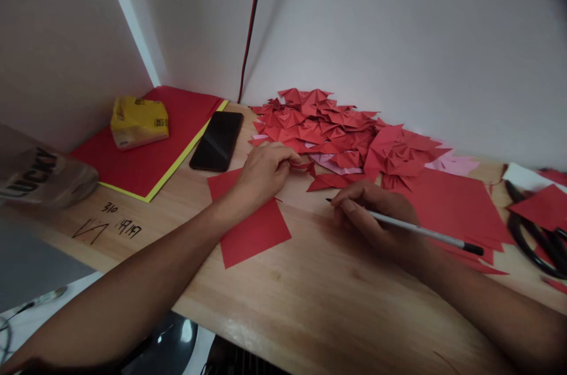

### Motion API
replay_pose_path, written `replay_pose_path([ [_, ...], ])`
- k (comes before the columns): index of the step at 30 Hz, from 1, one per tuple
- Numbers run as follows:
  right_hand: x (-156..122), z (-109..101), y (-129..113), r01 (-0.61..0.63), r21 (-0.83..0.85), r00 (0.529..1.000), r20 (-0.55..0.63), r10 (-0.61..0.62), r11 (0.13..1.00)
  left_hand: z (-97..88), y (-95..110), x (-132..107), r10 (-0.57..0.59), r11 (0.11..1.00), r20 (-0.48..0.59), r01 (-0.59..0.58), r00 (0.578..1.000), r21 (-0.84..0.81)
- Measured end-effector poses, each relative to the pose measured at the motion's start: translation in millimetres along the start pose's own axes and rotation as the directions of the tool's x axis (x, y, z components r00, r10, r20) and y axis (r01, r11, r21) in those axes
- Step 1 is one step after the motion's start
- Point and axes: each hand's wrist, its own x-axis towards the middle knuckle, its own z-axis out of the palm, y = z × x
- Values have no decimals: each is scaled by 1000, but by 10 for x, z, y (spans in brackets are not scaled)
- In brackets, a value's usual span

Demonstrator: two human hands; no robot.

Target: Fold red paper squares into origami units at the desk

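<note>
My right hand [376,215] holds a pen [416,228] with a pale barrel and a black end cap, its dark tip pointing left just above the table. The fingers of my left hand [268,169] are pinched on a small red folded paper [305,168] at the front edge of a heap of folded red paper shapes [310,127]. Beneath my left wrist lie flat red paper squares [254,236], partly covered by the arm. Another red folded piece [334,181] rests between my two hands.
A black phone [217,142] lies left of the heap. Farther left, a yellow packet [139,121] sits on large red sheets [133,171], near a clear bag [48,177] marked LUCKY. More red sheets [465,198] and black-handled scissors [531,239] are at the right.
</note>
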Motion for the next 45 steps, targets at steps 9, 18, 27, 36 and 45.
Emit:
replay_pose_path([
  [9,-18,3,20,-4,2,1000,5,4,1000,20,18,-16,-30,999,9,30,1000,32],
  [18,-37,7,47,-28,5,1000,5,28,1000,47,2,-16,-10,999,16,9,1000,34],
  [27,-30,-1,20,-23,9,1000,4,23,1000,47,22,-19,-18,1000,27,18,999,25],
  [36,-10,4,32,-32,-14,999,24,32,999,82,46,-36,18,1000,48,-18,999,10],
  [45,0,14,36,-37,-26,999,34,38,999,112,55,-52,62,998,74,-62,995,-8],
])
